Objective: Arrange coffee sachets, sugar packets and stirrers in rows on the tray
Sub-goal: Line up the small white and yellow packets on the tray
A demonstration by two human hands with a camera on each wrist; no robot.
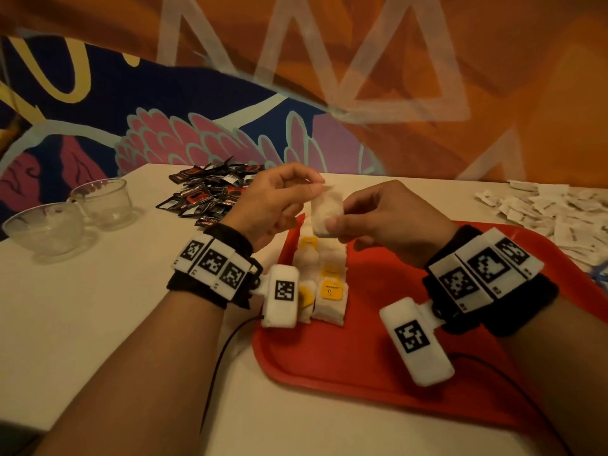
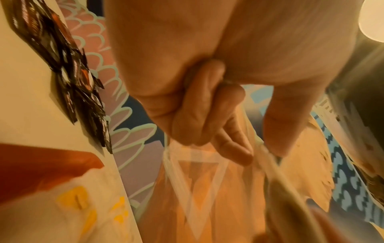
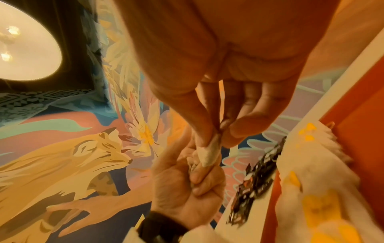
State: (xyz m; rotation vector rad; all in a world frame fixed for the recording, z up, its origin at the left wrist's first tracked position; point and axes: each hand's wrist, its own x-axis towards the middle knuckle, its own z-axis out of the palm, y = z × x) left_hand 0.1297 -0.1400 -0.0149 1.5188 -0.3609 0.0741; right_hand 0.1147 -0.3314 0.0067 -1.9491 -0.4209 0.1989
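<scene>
Left hand (image 1: 279, 199) pinching top edge of white packet (image 1: 326, 212), right hand (image 1: 391, 222) pinching its bottom, above red tray (image 1: 362, 350). On tray, rows of white packets with yellow labels (image 1: 330, 289), print unreadable. Behind, black sachets (image 1: 210, 192); lettering too small to read.

My left hand (image 1: 276, 202) and right hand (image 1: 391, 222) are raised side by side, thumb and fingertips pinched, forearms angled inward.
</scene>
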